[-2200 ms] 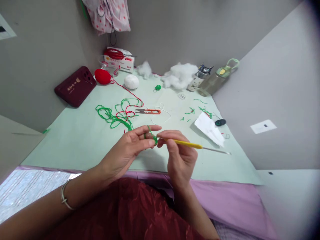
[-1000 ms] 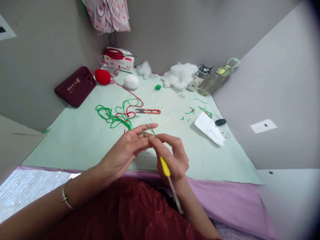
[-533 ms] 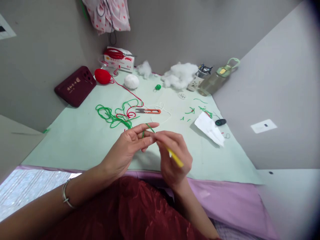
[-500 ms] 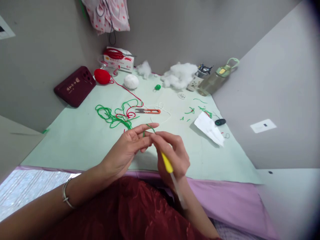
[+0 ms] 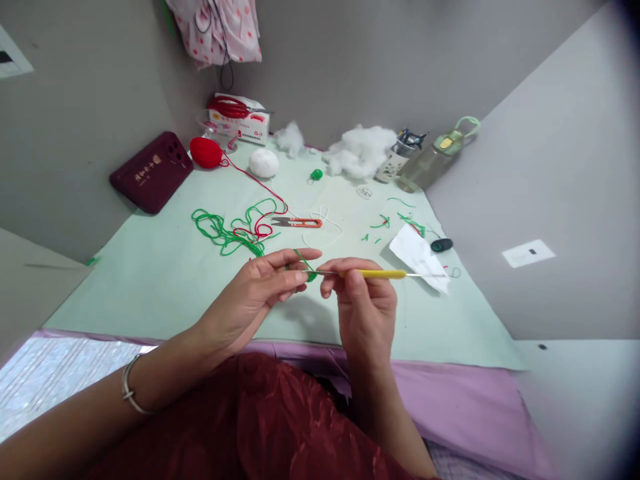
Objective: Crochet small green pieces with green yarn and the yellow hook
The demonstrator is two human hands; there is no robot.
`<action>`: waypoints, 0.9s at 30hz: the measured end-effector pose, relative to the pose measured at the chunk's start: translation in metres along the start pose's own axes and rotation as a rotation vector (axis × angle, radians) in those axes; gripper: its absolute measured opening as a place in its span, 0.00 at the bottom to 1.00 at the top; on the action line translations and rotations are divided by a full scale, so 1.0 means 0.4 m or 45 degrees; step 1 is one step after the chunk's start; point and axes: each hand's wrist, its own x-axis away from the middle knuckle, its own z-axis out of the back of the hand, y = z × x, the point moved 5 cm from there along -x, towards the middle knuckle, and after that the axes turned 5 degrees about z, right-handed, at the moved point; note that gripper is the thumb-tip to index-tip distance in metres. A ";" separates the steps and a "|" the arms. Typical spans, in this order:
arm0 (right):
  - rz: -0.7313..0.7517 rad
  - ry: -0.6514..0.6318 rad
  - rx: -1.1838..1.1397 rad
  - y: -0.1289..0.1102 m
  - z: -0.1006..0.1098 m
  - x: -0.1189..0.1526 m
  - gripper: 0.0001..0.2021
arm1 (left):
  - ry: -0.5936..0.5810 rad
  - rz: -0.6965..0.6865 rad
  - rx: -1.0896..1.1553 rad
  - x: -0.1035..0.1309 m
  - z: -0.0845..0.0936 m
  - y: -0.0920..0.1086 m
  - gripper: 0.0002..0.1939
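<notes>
Between thumb and fingers, my left hand (image 5: 260, 283) pinches a small piece of green crochet work (image 5: 311, 275), with green yarn running over its raised index finger. My right hand (image 5: 367, 300) is closed around the yellow handle of a crochet hook (image 5: 383, 274), held nearly level. The hook's thin metal shaft reaches left to the green piece; its tip is partly hidden by my left fingers. Just beyond my left hand lies a loose tangle of green yarn (image 5: 217, 230). Orange thread snips (image 5: 300, 223) rest on the table past my fingertips.
A red yarn ball (image 5: 206, 153), a white yarn ball (image 5: 263, 163) and fluffy white stuffing (image 5: 360, 152) sit toward the back. A dark red phone (image 5: 153, 173) leans at left. At right are white paper (image 5: 417, 257), green scraps, a pen cup (image 5: 390, 163) and a bottle (image 5: 433, 157).
My right hand has turned and shifted slightly right, swinging the crochet hook from steeply slanted to nearly level. The green piece now shows between my hands. My left hand has barely moved.
</notes>
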 end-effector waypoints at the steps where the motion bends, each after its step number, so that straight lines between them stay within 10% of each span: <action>1: -0.009 0.007 -0.035 -0.001 0.002 -0.001 0.09 | -0.008 0.003 -0.001 0.000 0.000 0.001 0.13; 5: 0.084 -0.006 0.065 -0.024 0.008 0.007 0.10 | 0.055 -0.059 -0.073 0.003 0.006 0.011 0.13; 12: 0.775 -0.260 0.943 -0.055 -0.037 0.066 0.17 | 0.127 -0.095 0.011 0.005 0.010 0.004 0.22; 20: 0.319 0.009 0.355 -0.040 -0.005 0.021 0.12 | 0.025 0.038 0.150 0.000 -0.001 -0.005 0.20; 27: 0.754 -0.013 0.823 -0.049 -0.021 0.052 0.15 | -0.037 0.140 0.255 -0.003 -0.010 -0.011 0.18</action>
